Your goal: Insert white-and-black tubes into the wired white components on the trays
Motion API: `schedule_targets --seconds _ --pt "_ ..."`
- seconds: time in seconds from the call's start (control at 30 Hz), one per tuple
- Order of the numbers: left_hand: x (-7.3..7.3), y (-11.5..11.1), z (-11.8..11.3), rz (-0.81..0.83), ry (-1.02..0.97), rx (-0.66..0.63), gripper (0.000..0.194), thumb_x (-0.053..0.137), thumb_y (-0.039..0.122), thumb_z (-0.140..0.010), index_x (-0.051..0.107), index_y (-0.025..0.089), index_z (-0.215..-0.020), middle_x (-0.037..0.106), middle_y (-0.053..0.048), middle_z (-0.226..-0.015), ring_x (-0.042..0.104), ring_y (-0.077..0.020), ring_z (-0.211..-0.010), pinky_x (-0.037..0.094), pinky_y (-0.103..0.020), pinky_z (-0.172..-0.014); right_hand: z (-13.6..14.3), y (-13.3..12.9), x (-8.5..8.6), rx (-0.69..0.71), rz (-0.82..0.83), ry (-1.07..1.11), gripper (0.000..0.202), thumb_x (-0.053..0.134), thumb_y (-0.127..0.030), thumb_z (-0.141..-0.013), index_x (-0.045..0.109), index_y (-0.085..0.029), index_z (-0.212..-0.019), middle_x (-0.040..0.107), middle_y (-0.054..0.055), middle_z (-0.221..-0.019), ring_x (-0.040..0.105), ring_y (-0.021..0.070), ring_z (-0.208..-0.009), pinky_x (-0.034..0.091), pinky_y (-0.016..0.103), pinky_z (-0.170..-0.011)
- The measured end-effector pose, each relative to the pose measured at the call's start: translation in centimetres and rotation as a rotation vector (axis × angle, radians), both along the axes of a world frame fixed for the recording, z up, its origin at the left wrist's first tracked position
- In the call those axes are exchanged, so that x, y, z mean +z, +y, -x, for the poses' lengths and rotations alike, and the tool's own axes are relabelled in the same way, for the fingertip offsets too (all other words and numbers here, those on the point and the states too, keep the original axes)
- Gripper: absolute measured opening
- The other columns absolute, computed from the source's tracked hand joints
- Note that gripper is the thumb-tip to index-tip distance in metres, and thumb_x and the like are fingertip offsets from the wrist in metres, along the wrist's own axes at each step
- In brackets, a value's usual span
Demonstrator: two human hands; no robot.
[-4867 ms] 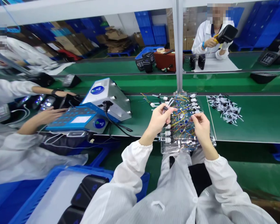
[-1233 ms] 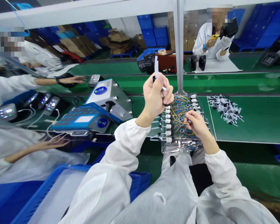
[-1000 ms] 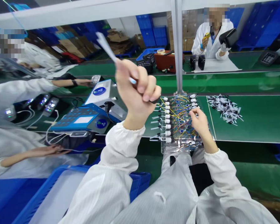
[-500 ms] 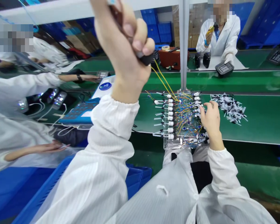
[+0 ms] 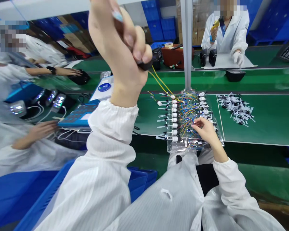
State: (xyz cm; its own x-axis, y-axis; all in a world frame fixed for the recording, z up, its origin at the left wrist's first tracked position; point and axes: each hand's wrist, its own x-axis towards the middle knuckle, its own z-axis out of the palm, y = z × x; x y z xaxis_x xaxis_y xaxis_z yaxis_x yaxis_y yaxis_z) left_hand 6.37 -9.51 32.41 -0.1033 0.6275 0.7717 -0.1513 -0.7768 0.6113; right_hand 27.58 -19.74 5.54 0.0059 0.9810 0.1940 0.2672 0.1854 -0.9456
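Note:
My left hand (image 5: 125,51) is raised high in front of me, its fingers wrapped round a black part (image 5: 144,65) whose far end is hidden by the hand. Two yellow wires (image 5: 160,81) run from that part down to a clear plastic tray (image 5: 186,141) at the bench's front edge. White cylindrical connectors (image 5: 174,120) line the tray's left side, with coloured wires and small blue boards in its middle. Over these my right hand (image 5: 205,130) has thumb and forefinger pinched together beside a small blue board; what they hold is too small to tell.
A heap of white-and-black strips (image 5: 238,109) lies right of the tray. Behind it stands a metal post (image 5: 187,45). Left are a blue tray (image 5: 74,117), lit display units (image 5: 59,102) and a co-worker's hands (image 5: 42,130). Another person (image 5: 227,35) works across the green bench.
My right hand has moved left and nearer me, from the tray's right-hand connectors to its middle, closing into a pinch. My left hand stays raised. Across the bench, the person's gloved hand has left a display unit.

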Motion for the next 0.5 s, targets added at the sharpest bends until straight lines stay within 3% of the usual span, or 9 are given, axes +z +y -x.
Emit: schedule_targets --seconds 0.07,0.13,0.23,0.37,0.5 --pt "-2.6 -0.6 0.6 -0.041 0.14 -0.069 0.046 0.065 0.065 -0.091 0.048 0.026 -0.075 0.031 0.007 -0.057 0.029 -0.0082 -0.038 0.021 -0.022 -0.035 -0.1 -0.2 0.2 0.03 0.09 0.166 0.026 0.077 -0.043 -0.082 0.062 -0.023 -0.09 0.07 0.003 -0.084 0.071 0.0218 -0.075 0.059 0.037 -0.071" --pt "-5.9 -1.5 0.9 0.009 0.533 -0.089 0.029 0.068 0.048 -0.095 0.06 0.025 -0.077 0.052 0.003 -0.061 0.042 -0.0096 -0.043 0.027 -0.025 -0.04 -0.2 -0.3 0.2 0.041 0.156 0.296 0.029 0.078 -0.046 -0.082 0.06 -0.024 -0.09 0.068 0.001 -0.084 0.073 0.0217 -0.072 0.06 0.037 -0.068" --pt "-11.2 -3.2 0.7 0.017 0.996 -0.145 0.014 0.068 0.033 -0.093 0.072 0.021 -0.086 0.069 -0.002 -0.072 0.056 -0.0128 -0.057 0.041 -0.026 -0.054 -0.3 -0.4 -0.1 0.043 0.193 0.413 0.03 0.078 -0.046 -0.082 0.059 -0.025 -0.09 0.068 0.001 -0.086 0.075 0.0228 -0.075 0.063 0.039 -0.071" --pt "-17.2 -4.2 -0.8 0.113 1.151 -0.296 0.025 0.064 0.029 -0.096 0.073 0.018 -0.116 0.077 -0.01 -0.111 0.072 -0.0205 -0.092 0.055 -0.032 -0.077 -0.5 -0.2 -0.5 0.048 0.203 0.455 0.03 0.08 -0.045 -0.081 0.06 -0.024 -0.091 0.069 0.001 -0.085 0.073 0.0218 -0.076 0.063 0.041 -0.075" --pt "-20.5 -3.6 -2.0 0.097 1.113 -0.353 0.029 0.062 0.027 -0.099 0.07 0.019 -0.126 0.072 -0.013 -0.126 0.068 -0.0249 -0.116 0.055 -0.039 -0.097 -0.7 -0.2 -0.6 0.023 0.149 0.39 0.032 0.084 -0.042 -0.077 0.064 -0.023 -0.093 0.07 0.002 -0.089 0.071 0.0203 -0.082 0.061 0.038 -0.079"
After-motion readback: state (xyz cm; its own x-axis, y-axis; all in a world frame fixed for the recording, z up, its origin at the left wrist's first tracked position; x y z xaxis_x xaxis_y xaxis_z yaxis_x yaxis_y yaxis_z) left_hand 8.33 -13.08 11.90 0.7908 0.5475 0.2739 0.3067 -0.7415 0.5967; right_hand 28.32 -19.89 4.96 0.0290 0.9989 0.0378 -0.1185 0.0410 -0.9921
